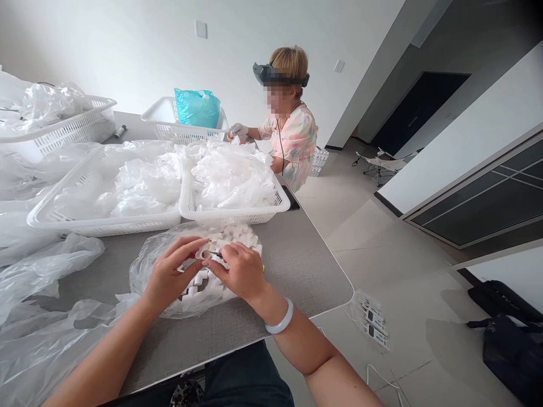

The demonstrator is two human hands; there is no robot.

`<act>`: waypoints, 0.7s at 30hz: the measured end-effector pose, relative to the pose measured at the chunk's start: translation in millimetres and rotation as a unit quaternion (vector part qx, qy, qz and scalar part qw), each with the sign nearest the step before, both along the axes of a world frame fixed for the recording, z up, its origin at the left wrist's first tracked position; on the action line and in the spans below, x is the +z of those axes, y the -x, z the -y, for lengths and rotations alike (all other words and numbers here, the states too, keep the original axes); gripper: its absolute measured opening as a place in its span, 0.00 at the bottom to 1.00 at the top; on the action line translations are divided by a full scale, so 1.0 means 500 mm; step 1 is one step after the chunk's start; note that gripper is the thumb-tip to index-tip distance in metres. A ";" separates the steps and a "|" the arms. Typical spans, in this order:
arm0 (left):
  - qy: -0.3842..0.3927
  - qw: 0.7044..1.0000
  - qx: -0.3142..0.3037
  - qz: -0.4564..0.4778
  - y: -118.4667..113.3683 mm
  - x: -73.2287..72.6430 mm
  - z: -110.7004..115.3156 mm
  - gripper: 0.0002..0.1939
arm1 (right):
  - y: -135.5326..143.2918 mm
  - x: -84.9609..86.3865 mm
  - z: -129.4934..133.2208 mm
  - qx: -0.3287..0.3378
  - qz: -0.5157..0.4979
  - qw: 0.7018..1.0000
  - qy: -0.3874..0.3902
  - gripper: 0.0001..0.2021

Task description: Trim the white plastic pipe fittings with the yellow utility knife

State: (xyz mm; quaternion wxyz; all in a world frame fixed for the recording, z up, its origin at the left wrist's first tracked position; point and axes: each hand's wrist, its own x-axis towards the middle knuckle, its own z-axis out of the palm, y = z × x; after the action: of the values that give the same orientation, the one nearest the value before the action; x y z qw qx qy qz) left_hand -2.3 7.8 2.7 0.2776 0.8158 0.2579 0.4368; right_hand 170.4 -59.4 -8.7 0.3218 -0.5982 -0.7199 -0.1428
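Note:
Between the fingertips of my left hand [176, 271] is a small white ring-shaped piece [205, 255]. My right hand [244, 268], with a pale bangle [281, 317] on its wrist, is closed on a thin dark tool [215, 254] whose tip meets the ring-shaped piece. What kind of tool it is cannot be made out. Under both hands lies a clear plastic bag [146, 265] with several small white fittings [198, 281] in and on it.
White baskets of clear plastic bags [233, 213] [106, 226] stand just beyond my hands. A basket [163, 131] farther back holds a blue bag [197, 107]. Across the table's right corner sits a person [292, 135]. Loose plastic covers the left side.

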 end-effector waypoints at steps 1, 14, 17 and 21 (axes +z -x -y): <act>-0.004 1.000 -0.001 -0.001 0.000 0.000 0.000 0.12 | 0.000 0.000 0.000 0.002 0.001 1.000 0.001 0.29; 0.048 0.999 -0.008 -0.006 0.002 -0.004 -0.006 0.14 | 0.005 0.007 0.001 0.005 0.027 0.999 0.037 0.26; 0.057 0.998 -0.002 -0.001 0.001 -0.002 -0.004 0.14 | 0.006 0.006 0.000 -0.008 0.025 0.999 0.036 0.29; 0.059 0.998 0.018 0.000 -0.002 -0.005 -0.002 0.13 | 0.008 0.007 0.001 0.008 0.023 1.000 0.019 0.30</act>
State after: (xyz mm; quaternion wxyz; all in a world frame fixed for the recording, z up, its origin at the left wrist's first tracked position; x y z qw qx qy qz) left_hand -1.3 8.7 0.4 0.3173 0.7935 0.2976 0.4255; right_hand 166.5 -60.1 -5.1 0.2946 -0.5947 -0.7348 -0.1400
